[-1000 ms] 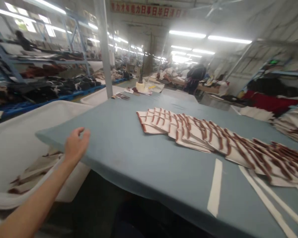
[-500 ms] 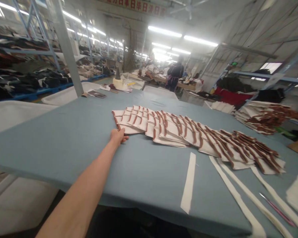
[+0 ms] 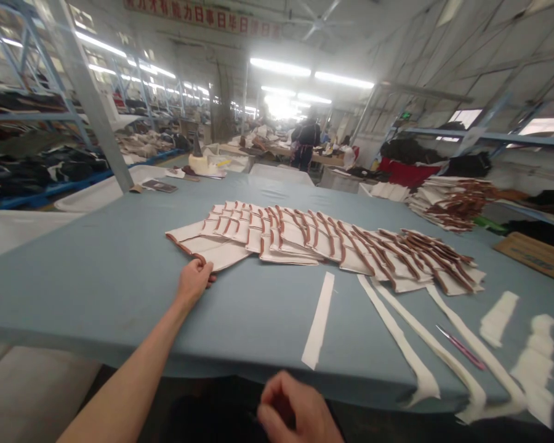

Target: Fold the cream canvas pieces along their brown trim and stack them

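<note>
My left hand (image 3: pixel 194 280) reaches over the blue-grey table (image 3: pixel 96 271) and pinches the near corner of a cream fabric piece with brown trim (image 3: pixel 212 251). That piece lies at the left end of a long overlapping row of like pieces (image 3: pixel 332 241). At the bottom edge my right hand (image 3: pixel 295 411) is in front of the table, fingers curled; whether it holds anything is hidden.
White fabric strips (image 3: pixel 319 311) and scraps (image 3: pixel 498 309) lie near the front edge beside pink-handled tweezers (image 3: pixel 461 346). Another stack of trimmed pieces (image 3: pixel 447 198) sits far right. A white bin (image 3: pixel 9 227) stands left. A person (image 3: pixel 305 143) works in the background. Shelving lines both sides.
My left hand came from the table's left corner to the row, took hold of the end piece and pulled it towards me. My right hand has come into view at the bottom.
</note>
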